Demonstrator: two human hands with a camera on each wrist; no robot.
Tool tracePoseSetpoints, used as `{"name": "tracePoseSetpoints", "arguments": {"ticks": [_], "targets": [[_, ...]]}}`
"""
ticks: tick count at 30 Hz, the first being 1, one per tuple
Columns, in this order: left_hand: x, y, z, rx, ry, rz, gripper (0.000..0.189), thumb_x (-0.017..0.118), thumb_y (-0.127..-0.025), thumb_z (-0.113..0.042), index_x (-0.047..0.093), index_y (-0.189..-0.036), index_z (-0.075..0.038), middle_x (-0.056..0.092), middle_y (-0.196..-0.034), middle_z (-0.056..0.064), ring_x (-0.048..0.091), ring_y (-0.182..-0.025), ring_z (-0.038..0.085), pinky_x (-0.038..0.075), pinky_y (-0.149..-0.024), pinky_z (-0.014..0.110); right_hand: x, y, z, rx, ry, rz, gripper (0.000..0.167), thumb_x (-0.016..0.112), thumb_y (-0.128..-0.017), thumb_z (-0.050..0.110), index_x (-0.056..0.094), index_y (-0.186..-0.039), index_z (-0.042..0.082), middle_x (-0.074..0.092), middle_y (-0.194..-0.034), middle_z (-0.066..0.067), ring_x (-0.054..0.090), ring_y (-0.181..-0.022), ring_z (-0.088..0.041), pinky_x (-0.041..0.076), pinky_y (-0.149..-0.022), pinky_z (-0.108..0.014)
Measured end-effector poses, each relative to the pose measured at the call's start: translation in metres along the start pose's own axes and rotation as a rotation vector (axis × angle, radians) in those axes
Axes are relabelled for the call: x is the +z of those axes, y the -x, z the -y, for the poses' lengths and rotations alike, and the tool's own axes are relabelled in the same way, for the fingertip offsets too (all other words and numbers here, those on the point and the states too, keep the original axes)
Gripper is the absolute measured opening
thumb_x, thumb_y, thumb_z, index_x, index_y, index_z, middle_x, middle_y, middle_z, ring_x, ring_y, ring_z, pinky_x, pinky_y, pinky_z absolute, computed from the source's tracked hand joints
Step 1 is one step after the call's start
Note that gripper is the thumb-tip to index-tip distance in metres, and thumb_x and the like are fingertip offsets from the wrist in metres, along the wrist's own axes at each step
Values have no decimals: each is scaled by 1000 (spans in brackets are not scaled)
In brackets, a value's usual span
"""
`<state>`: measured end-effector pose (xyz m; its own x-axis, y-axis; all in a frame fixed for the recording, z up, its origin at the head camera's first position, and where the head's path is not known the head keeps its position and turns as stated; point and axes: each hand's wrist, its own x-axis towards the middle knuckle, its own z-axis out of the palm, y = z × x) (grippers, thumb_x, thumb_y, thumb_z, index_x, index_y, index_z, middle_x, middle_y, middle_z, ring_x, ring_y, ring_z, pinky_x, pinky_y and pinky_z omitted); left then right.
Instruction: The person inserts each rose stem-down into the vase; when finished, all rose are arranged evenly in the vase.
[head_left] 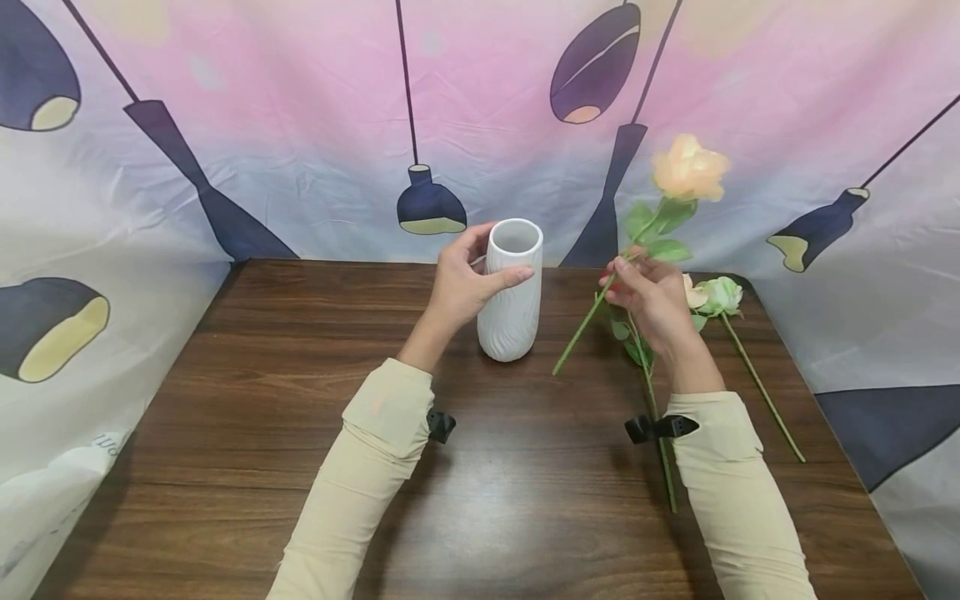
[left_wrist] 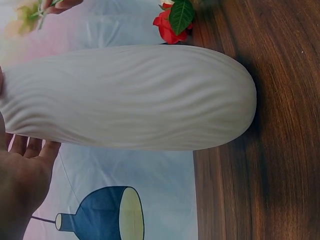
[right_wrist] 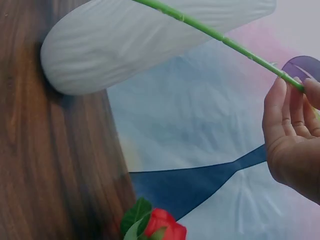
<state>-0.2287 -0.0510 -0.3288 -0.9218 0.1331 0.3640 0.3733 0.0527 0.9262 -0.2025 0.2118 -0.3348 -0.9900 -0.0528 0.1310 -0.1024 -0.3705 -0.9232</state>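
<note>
A tall white vase (head_left: 510, 308) with a wavy ribbed surface stands upright on the table, its round mouth facing up. My left hand (head_left: 468, 279) grips it near the top, thumb across the front and fingers behind the left side. To the right of the vase, my right hand (head_left: 654, 300) pinches the green stem of a peach rose (head_left: 688, 169) between thumb and fingers. The bloom points up and right, while the stem's bare lower end slants down toward the vase. In the right wrist view the stem (right_wrist: 215, 34) crosses in front of the vase (right_wrist: 115, 50).
A red rose (right_wrist: 162, 225) lies behind and below my right hand, mostly hidden in the head view. Beside it a pale green-white rose (head_left: 722, 296) lies on the brown wooden table (head_left: 300, 375). A patterned cloth (head_left: 300, 108) hangs along the table's back edge.
</note>
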Motion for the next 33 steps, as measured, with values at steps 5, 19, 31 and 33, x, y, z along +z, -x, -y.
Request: {"name": "tracePoseSetpoints", "arguments": {"ticks": [5, 19, 31, 33], "targets": [[1, 0, 0, 6, 5, 3, 66, 88, -75, -4, 60, -134, 0, 67, -125, 21, 67, -112, 28, 57, -101, 44, 6, -5, 9, -68, -85, -37, 11, 62, -100, 10, 63, -89, 9, 71, -83, -1, 72, -74, -14, 60, -64, -22], [3, -2, 4, 21, 5, -20, 64, 88, -74, -3, 60, -132, 1, 69, -122, 22, 66, -110, 23, 58, -99, 40, 18, -19, 41, -241, -207, -102, 5, 59, -101, 6, 53, -102, 6, 63, -83, -4, 64, -76, -16, 54, -60, -22], [1, 0, 1, 21, 10, -12, 64, 88, -74, -4, 62, -133, -2, 69, -123, 19, 67, -110, 23, 58, -99, 40, 32, -32, 63, -293, -352, -147, 11, 60, -100, 11, 57, -92, 4, 65, -84, -7, 65, -75, -20, 57, -59, -26], [1, 0, 1, 21, 12, -13, 64, 88, -74, -5, 62, -132, -1, 69, -122, 20, 67, -109, 23, 59, -99, 40, 33, -34, 66, -315, -345, -153, 12, 60, -101, 10, 58, -91, 4, 65, -84, -7, 65, -75, -19, 57, -60, -26]]}}
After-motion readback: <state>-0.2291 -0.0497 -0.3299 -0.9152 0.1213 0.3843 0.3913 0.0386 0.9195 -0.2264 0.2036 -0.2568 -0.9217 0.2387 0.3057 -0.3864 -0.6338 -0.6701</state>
